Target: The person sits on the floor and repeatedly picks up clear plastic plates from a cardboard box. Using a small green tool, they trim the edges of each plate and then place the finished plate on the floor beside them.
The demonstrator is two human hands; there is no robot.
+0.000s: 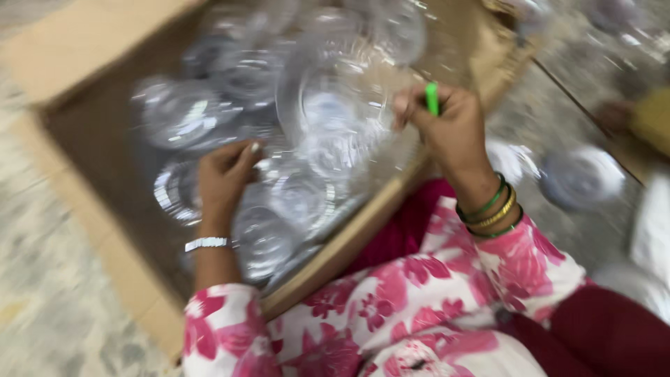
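Cardboard box (91, 174) of clear plastic cups (335, 112); right hand (447, 129) fingers pinch green stick (432, 98) upright, left hand (223, 178) fingers curled on cups.

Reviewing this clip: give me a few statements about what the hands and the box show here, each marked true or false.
1. The right hand holds a small green thing. True.
2. The cardboard box holds clear plastic pieces. True.
3. The left hand rests on the floor outside the box. False: it reaches into the box, among the clear pieces.
4. The left wrist bears green bangles. False: it bears a silvery band; the green and gold bangles are on the right wrist.
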